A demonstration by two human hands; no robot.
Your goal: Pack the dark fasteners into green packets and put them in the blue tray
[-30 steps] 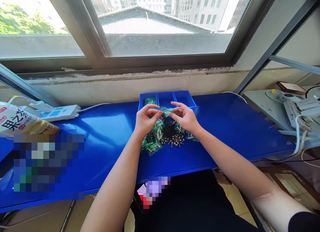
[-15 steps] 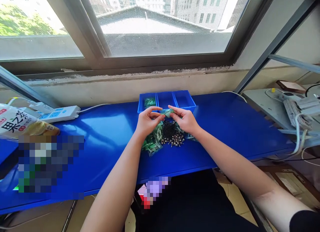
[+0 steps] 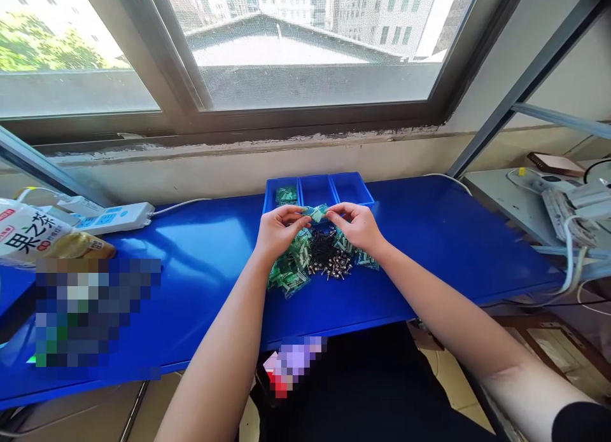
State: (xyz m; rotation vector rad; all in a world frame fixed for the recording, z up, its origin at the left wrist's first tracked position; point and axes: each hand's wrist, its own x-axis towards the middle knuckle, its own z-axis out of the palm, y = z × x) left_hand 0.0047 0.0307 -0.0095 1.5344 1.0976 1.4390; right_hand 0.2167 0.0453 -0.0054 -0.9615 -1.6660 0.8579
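Observation:
Both my hands pinch a small clear green plastic bag (image 3: 317, 214) holding pale pieces, raised above the table in front of the blue bin. The fingers of my left hand (image 3: 281, 232) grip its left end, and my right hand (image 3: 359, 227) grips the right end. Below them lies a pile of small black and metal screws (image 3: 329, 254). More green bags (image 3: 292, 273) are heaped left of the screws, and other bags (image 3: 366, 260) lie partly hidden under my right hand.
A blue three-compartment bin (image 3: 319, 191) stands behind my hands, with green bags (image 3: 286, 195) in its left compartment. A white power strip (image 3: 114, 217) and a snack bag (image 3: 42, 235) are on the left of the blue table (image 3: 443, 238). Metal shelf posts rise at both sides.
My hands have moved slightly apart, and the bag between them is stretched out wider, showing more of its pale contents. Both hands still hold it.

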